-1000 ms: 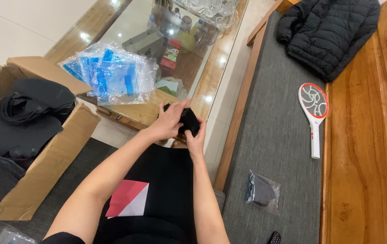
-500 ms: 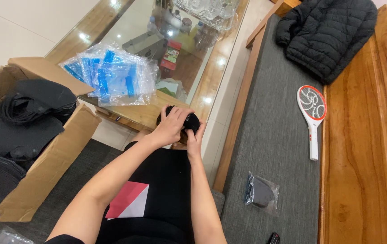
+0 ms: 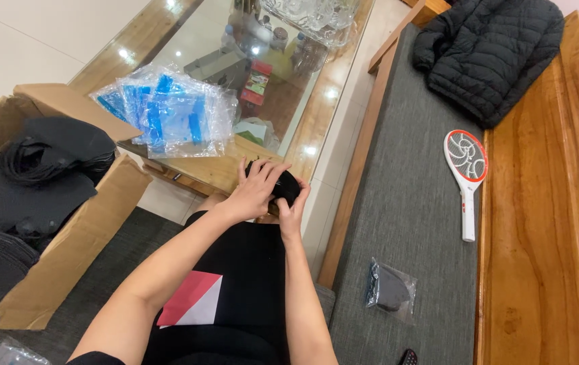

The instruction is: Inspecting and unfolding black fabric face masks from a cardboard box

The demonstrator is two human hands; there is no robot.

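While my left hand (image 3: pixel 257 188) wraps over the small black fabric item (image 3: pixel 283 185) and my right hand (image 3: pixel 292 207) grips it from below, it sits squeezed between both, just off the near edge of the glass-topped table (image 3: pixel 202 40); a stack of clear plastic bags (image 3: pixel 168 111) lies on that table, an open cardboard box (image 3: pixel 66 236) stands left of it, and a bagged black item (image 3: pixel 389 290) rests on the grey bench to its right

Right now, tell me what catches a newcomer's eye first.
At centre, both hands, left and right, squeeze a small black bundle over the lap. Left of them a cardboard box holds dark fabric, with blue-and-clear bags on the glass table. To the right, a racket-shaped swatter lies on the grey bench.
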